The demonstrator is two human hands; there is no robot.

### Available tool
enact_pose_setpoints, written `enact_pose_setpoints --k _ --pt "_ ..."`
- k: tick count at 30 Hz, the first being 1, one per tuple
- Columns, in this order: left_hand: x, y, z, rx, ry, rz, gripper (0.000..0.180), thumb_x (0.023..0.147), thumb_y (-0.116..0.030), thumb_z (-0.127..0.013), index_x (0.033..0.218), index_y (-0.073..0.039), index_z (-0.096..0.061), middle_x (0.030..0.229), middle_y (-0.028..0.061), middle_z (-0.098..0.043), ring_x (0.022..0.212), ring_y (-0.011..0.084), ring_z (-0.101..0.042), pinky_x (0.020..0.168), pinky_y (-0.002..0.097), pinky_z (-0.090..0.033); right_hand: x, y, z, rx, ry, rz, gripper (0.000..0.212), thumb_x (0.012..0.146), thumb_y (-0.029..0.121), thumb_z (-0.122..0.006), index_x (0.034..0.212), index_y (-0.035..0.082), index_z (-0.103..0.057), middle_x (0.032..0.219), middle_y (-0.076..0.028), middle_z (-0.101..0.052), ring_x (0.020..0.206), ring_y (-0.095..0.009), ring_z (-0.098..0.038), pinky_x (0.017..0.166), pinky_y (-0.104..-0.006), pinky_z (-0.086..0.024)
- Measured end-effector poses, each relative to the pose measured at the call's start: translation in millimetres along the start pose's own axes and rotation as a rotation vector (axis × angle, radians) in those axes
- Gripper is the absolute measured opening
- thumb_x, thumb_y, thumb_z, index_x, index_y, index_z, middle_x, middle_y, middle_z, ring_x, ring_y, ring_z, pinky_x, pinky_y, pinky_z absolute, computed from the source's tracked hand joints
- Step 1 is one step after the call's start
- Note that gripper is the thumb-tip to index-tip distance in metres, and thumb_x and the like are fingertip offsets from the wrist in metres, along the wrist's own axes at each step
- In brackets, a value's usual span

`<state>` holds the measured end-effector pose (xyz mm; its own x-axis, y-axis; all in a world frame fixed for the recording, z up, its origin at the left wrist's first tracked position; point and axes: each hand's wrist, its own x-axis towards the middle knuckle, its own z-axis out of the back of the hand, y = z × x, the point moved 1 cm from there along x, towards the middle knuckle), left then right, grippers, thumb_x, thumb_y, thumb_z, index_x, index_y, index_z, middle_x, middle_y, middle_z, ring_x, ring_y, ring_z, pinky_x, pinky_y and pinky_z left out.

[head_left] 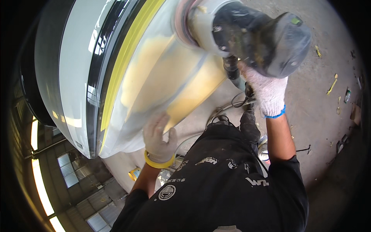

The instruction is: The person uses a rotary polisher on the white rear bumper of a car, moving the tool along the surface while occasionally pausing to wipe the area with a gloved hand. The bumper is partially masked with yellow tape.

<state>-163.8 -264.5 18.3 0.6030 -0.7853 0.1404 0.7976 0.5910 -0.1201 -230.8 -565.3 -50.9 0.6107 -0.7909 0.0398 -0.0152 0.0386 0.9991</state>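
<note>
Roughly crosswise sander (251, 38), pad (180, 22) leftward.

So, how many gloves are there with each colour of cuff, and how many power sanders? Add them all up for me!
Yellow-cuffed glove: 1
Blue-cuffed glove: 1
Power sander: 1
Total: 3

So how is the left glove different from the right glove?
The left glove has a yellow band at the wrist, while the right glove has a thin blue edge. The left glove is open, fingers up by the patchy vehicle panel; the right glove grips the power sander, most of its fingers hidden. The left glove looks greyer, the right glove pinkish-white. Both are pale.
</note>
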Motion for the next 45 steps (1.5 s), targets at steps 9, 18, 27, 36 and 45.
enact_pose_setpoints --k 9,18,27,36,45 --pt "26.7 28.7 28.0 0.356 -0.217 -0.001 0.065 0.080 -0.011 -0.063 0.139 0.002 -0.039 0.138 0.0211 -0.048 0.128 0.0397 -0.043 0.108 0.0494 -0.033 -51.6 -13.3 -15.0 -0.063 0.203 0.019 0.054 0.072 0.014 -0.078 0.120 0.004 -0.055 0.108 -0.012 -0.067 0.100 -0.025 -0.066 0.084 -0.0344 -0.053" --pt "24.4 41.7 3.3 0.520 -0.312 0.026 0.073 0.078 -0.020 -0.066 0.141 0.003 -0.037 0.139 0.0238 -0.045 0.127 0.0417 -0.043 0.106 0.0510 -0.035 0.6 -26.3 5.2 0.106 0.072 -0.159 0.043 0.071 0.012 -0.079 0.110 0.002 -0.063 0.108 -0.009 -0.066 0.094 -0.021 -0.063 0.084 -0.0349 -0.051" --pt "18.7 60.9 -15.3 0.652 -0.480 -0.001 0.072 0.081 -0.033 -0.061 0.139 0.004 -0.039 0.135 0.0253 -0.045 0.123 0.0417 -0.044 0.103 0.0544 -0.034 -13.7 -32.2 -7.5 -0.091 0.091 -0.170 0.066 0.071 0.019 -0.082 0.126 0.002 -0.051 0.124 -0.013 -0.060 0.114 -0.025 -0.058 0.098 -0.0395 -0.046" --pt "14.7 69.4 -20.2 0.673 -0.513 -0.003 0.071 0.083 -0.036 -0.059 0.138 0.004 -0.040 0.135 0.0248 -0.043 0.123 0.0417 -0.043 0.103 0.0548 -0.034 -43.8 -56.0 -6.4 -0.207 0.202 -0.233 0.060 0.076 0.023 -0.079 0.128 0.008 -0.055 0.123 -0.011 -0.061 0.113 -0.026 -0.059 0.098 -0.0393 -0.046" --pt "14.6 65.3 -18.4 0.672 -0.483 0.010 0.073 0.082 -0.035 -0.059 0.139 0.003 -0.037 0.135 0.0244 -0.042 0.122 0.0411 -0.042 0.101 0.0546 -0.034 -18.5 -22.3 -17.2 0.181 0.109 -0.339 0.047 0.074 0.009 -0.078 0.117 0.002 -0.060 0.110 -0.007 -0.063 0.101 -0.018 -0.059 0.088 -0.0338 -0.049"
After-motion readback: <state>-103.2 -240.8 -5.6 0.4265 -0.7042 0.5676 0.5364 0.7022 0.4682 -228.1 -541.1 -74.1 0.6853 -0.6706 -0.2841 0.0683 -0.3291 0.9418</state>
